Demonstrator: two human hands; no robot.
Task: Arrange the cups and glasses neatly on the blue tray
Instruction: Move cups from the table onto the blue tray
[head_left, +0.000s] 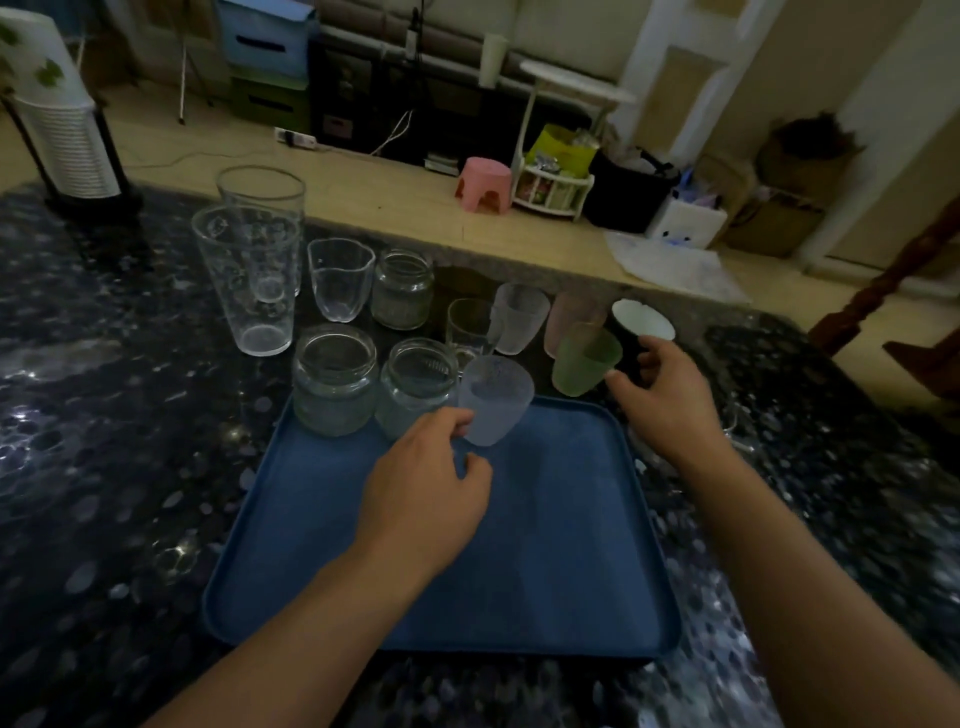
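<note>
Dark speckled surface carries our blue tray; our left hand grips a frosted cup at its twelve o'clock rim, starting a row, while our right hand clasps the black cup at one o'clock.

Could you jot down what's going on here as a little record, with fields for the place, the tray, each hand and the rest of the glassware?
Place: dark speckled countertop
Tray: blue tray, mostly bare
Left hand: fingers on a frosted cup at the tray's far edge
Right hand: gripping a black cup with a white inside, beside a green cup
At the tray's far left corner: two glass jars
Beyond the tray: tall clear glasses, smaller cups and another jar
</note>
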